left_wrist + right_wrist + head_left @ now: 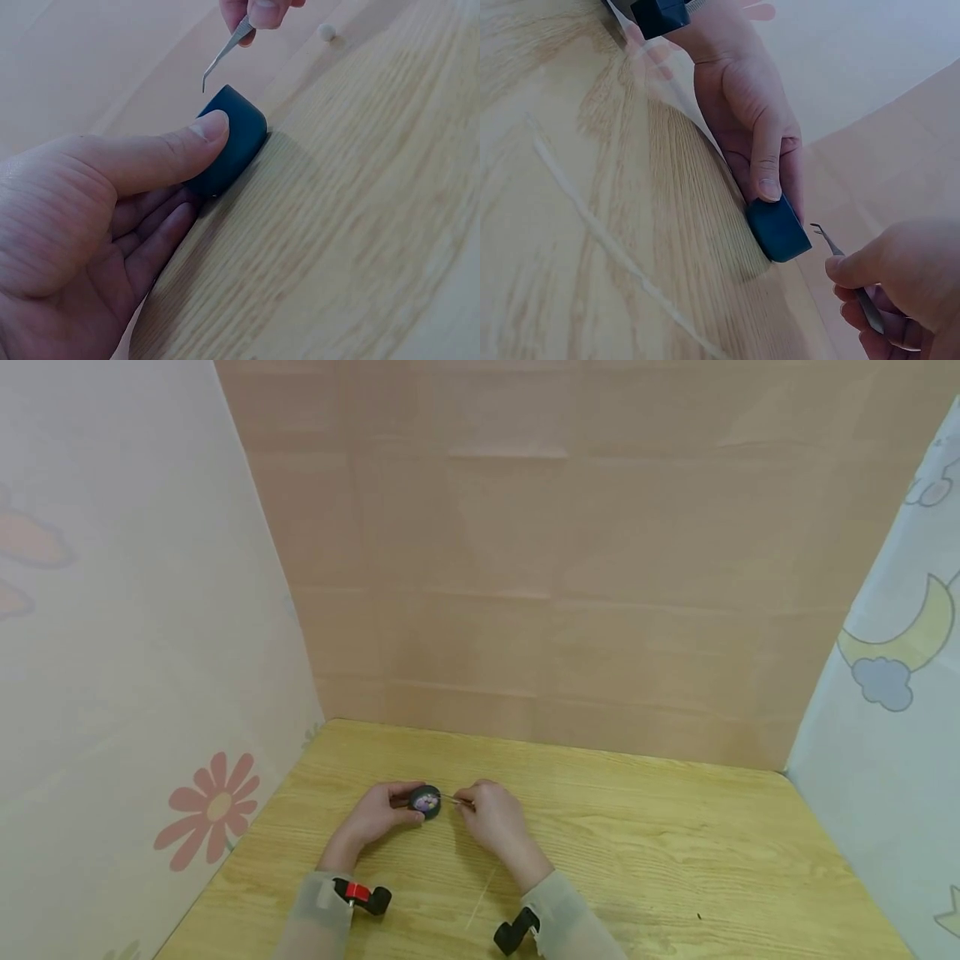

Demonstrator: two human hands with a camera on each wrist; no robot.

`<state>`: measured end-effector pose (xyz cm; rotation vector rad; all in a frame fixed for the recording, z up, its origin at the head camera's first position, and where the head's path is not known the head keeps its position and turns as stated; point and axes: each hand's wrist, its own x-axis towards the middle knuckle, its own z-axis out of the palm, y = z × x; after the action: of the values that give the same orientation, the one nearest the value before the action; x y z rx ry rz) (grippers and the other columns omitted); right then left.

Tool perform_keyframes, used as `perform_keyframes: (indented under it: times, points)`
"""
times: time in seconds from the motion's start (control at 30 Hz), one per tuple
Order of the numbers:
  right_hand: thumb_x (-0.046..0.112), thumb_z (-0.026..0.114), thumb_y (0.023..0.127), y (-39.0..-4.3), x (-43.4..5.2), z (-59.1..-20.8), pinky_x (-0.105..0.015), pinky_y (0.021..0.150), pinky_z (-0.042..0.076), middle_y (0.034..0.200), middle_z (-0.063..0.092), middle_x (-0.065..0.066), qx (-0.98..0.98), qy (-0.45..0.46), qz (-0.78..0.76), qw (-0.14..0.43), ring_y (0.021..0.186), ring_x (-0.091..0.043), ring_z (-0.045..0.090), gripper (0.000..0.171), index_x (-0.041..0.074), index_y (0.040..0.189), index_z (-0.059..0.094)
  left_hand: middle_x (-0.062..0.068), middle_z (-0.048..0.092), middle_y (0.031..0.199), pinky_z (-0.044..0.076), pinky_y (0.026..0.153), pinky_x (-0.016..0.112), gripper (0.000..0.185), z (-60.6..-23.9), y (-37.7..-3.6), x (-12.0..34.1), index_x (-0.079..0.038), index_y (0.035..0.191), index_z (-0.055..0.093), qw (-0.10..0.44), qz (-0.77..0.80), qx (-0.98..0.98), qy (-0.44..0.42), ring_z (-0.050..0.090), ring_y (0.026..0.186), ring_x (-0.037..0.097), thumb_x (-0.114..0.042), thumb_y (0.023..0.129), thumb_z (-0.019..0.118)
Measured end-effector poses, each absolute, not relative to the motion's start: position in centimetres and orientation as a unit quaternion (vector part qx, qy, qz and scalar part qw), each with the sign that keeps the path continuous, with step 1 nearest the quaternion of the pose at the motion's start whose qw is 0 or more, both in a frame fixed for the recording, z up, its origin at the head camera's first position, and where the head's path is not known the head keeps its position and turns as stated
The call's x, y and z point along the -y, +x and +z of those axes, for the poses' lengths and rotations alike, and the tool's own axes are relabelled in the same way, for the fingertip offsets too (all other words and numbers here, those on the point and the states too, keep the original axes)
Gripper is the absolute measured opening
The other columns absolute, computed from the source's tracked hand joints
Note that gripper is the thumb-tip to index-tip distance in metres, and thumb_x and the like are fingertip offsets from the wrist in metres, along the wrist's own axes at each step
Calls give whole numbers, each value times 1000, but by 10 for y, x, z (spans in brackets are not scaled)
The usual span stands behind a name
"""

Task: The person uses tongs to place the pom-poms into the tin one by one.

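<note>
My left hand point(372, 816) holds a small round dark teal container point(416, 804) by its side, thumb on the near wall and fingers behind. Its open mouth tilts toward the head camera and shows something purple and whitish inside. In the left wrist view the container's smooth teal wall point(241, 142) stands at the tabletop. My right hand point(495, 821) pinches metal tweezers point(868, 309) with a bent tip, between thumb and fingers. The tweezer tip points at the container's mouth, just outside it in the right wrist view.
A small white ball point(327, 32) lies past the container. On the wood-grain table point(637, 835) are a thin pale strip point(480, 900) and a tiny dark speck point(699, 916). Patterned sheets point(135, 693) flank both sides; a brown creased backdrop point(525, 568) closes the rear.
</note>
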<state>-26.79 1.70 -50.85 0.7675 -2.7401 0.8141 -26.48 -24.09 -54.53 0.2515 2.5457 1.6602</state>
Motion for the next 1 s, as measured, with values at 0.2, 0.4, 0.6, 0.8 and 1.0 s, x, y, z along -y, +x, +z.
perform_keyframes:
  times: [0.2, 0.4, 0.6, 0.8, 1.0]
  points:
    - [21, 80, 98, -268, -21, -506, -28, 66, 56, 96, 75, 3, 922, 254, 280, 87, 82, -9, 69, 13, 16, 108, 87, 16, 70, 138, 55, 105, 47, 59, -545, -265, 241, -7, 144, 68, 46, 547, -833, 76, 67, 126, 32, -16, 91, 89]
    - [22, 80, 98, -269, -26, -508, -27, 63, 54, 93, 74, 4, 924, 252, 276, 84, 78, -7, 66, 12, 16, 107, 87, 15, 70, 138, 55, 105, 46, 58, -545, -263, 240, -8, 143, 69, 43, 536, -840, 72, 67, 125, 32, -17, 90, 90]
    - [20, 81, 97, -273, -37, -506, -27, 61, 54, 93, 74, 3, 925, 253, 269, 95, 76, -8, 66, 12, 15, 107, 87, 14, 69, 139, 54, 106, 48, 59, -543, -263, 240, -9, 145, 68, 49, 543, -836, 66, 67, 126, 31, -16, 90, 89]
    - [20, 80, 98, -277, -56, -506, -26, 62, 55, 95, 75, 3, 928, 249, 261, 91, 78, -9, 68, 12, 16, 108, 86, 15, 69, 139, 53, 107, 48, 59, -543, -263, 240, -8, 144, 69, 47, 538, -839, 71, 66, 127, 32, -17, 90, 89]
    - [20, 80, 98, -277, -75, -506, -29, 63, 55, 96, 75, 2, 934, 236, 256, 85, 78, -9, 67, 13, 15, 108, 86, 14, 69, 140, 53, 107, 48, 59, -544, -263, 240, -9, 145, 68, 43, 535, -840, 77, 66, 128, 32, -18, 91, 89]
